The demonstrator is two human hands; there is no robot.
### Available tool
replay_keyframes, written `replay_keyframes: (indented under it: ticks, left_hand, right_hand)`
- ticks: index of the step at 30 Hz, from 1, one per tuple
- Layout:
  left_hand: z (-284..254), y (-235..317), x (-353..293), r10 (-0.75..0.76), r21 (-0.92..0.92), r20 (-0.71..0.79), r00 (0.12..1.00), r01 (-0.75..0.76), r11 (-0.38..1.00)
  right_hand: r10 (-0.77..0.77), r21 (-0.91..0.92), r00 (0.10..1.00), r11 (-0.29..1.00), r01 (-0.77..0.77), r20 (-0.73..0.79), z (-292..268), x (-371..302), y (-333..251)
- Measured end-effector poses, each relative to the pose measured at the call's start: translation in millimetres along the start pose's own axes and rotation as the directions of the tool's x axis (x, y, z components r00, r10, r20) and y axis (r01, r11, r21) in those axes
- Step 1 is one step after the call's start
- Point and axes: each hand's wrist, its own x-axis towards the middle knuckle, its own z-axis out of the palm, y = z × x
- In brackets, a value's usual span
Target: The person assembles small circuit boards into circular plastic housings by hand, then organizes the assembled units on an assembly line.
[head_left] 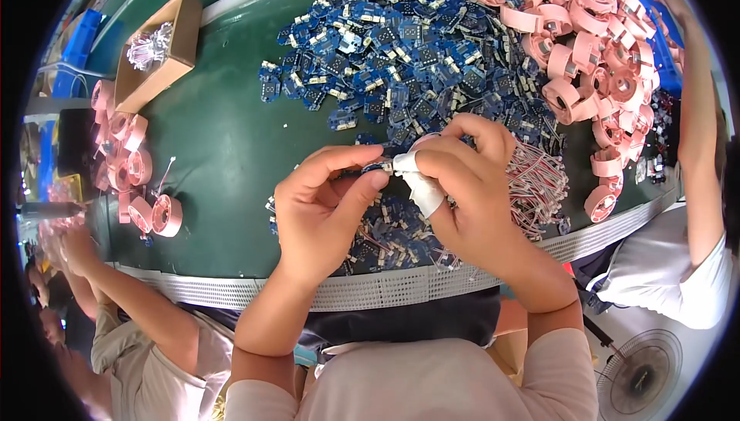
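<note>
Pinched between the thumb and forefinger of my left hand (316, 205) is a small blue circuit board (375, 167) with a pale connector on its edge. My right hand (470, 190) meets it from the other side, its white-wrapped thumb and forefinger closed against the board's connector end. Whatever those right fingertips hold is hidden by the wrapping. Under and behind both hands spreads a large heap of blue circuit boards (393, 43). Beside my right hand lies a bundle of red and white wires (539, 190) with small plugs.
Pink round housings (601, 59) are piled at the right, with more pink housings (139, 167) at the left. A cardboard box (181, 36) holds white parts. Co-workers' arms (146, 305) reach in at both sides. A white perforated edge (231, 291) borders the green table (223, 151).
</note>
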Motion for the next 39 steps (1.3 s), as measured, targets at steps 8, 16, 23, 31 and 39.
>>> replay_keyframes:
  ticks: [8, 16, 23, 31, 39]
  left_hand:
    - [-4, -4, 2, 0.025, -0.072, 0.067, 0.997, -0.020, 0.997]
    - [-1, -4, 0, 0.327, 0.412, 0.065, 0.943, -0.324, 0.852]
    - [16, 7, -8, 0.490, 0.535, 0.051, 0.870, -0.438, 0.722]
    - [-13, 12, 7, 0.515, 0.406, 0.069, 0.854, -0.496, 0.768]
    - [-69, 24, 23, 0.637, 0.721, -0.399, 0.660, -0.204, 0.663]
  right_hand:
    - [0.013, 0.014, 1.000, 1.000, -0.013, 0.004, 0, 5, -2]
    - [-0.040, -0.142, 0.999, 0.989, 0.039, -0.004, 0, 3, -10]
    - [0.069, 0.242, 0.994, 0.969, -0.047, -0.081, 4, -6, -17]
    - [-0.015, 0.609, 0.996, 0.793, -0.039, 0.083, -2, -1, -5]
    - [0.238, -0.209, 0.971, 0.949, -0.235, -0.014, -60, -12, 50]
